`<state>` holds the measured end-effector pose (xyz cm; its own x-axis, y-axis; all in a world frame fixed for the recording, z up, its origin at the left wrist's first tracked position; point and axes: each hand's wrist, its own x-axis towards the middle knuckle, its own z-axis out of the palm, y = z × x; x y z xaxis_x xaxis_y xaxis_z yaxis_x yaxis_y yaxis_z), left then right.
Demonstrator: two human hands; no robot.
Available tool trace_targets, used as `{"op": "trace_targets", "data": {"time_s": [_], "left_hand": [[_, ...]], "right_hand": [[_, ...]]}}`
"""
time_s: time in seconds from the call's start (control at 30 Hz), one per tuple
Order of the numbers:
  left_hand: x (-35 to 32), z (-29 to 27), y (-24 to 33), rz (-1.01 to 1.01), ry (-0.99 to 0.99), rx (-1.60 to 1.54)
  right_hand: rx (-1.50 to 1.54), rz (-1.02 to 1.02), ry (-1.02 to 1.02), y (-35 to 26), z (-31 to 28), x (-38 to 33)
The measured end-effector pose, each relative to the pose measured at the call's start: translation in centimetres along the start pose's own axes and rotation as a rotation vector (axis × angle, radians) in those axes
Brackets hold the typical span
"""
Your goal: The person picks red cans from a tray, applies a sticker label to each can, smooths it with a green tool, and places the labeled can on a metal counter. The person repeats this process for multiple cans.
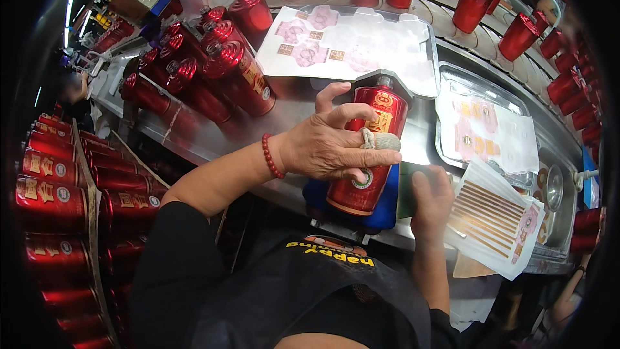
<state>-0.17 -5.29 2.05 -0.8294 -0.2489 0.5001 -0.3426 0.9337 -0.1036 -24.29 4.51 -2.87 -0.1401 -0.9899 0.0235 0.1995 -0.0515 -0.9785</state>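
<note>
A red bottle [352, 199] with gold lettering and a round emblem lies tilted on a blue cloth pad [386, 214], its neck pointing away from me. Over the bottle's front, my left hand [326, 145] is spread with its fingers stretched out. One finger wears a pale cloth cover [380, 141], which rests on the label area. Just right of the bottle, my right hand [431, 201] is closed on a dark green flat pad [405, 190]. The pad's edge is close to the bottle; whether they touch I cannot tell.
Several red bottles [239, 77] stand at the left, with more stacked in racks [51, 200] beside me. Sheets of pink-and-gold decals lie on a large tray [361, 32] and a smaller tray [442, 132]. A sheet of gold strips [491, 213] lies right. Bottles ride a curved conveyor [445, 19] behind.
</note>
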Motion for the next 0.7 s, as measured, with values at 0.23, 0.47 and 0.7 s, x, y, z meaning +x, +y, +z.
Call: {"op": "trace_targets", "data": {"time_s": [0.23, 0.47, 0.7], "left_hand": [[-0.9, -0.7, 3.0, -0.036, -0.043, -0.095], [-3.5, 0.0, 4.5, -0.427, 0.190, -0.214], [-0.3, 2.7, -1.0, -0.998, 0.450, -0.954]], "right_hand": [[0.073, 0.007, 0.042, 0.3, 0.5, -0.1], [-0.044, -0.068, -0.034, 0.2, 2.9, 0.2], [-0.098, -0.091, -0.055, -0.7, 1.9, -0.4]]}}
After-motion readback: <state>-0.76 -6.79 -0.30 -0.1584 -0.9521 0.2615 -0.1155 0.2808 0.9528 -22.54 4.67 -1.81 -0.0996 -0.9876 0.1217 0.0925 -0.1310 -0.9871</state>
